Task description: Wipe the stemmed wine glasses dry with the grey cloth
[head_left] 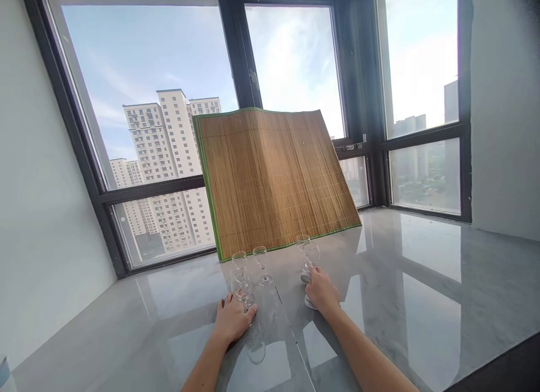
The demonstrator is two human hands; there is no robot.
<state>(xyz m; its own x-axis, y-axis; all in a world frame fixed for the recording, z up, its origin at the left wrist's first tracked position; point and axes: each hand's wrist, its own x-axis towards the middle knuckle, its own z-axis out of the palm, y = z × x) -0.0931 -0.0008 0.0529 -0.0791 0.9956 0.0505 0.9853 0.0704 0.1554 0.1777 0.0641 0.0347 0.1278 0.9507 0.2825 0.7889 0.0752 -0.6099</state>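
Note:
Several small clear stemmed glasses stand on the glossy grey surface. My left hand [235, 318] is closed around the lower part of a stemmed glass [243, 283] at the left. Right behind it is another glass [238, 260], and a third glass [260, 259] stands a little to the right, untouched. My right hand [323, 291] is closed on the stem of a glass [312, 252], with its bowl showing above the fingers. Close behind that one is a further glass [302, 243]. Part of a pale, flat round shape shows under my right hand; I cannot make out what it is.
A brown bamboo mat [278, 178] with green edging leans on the window behind the glasses. Dark window frames [377, 99] surround the tiled, reflective ledge [367, 324]. A thin dark joint runs between the tiles. White walls stand at both sides.

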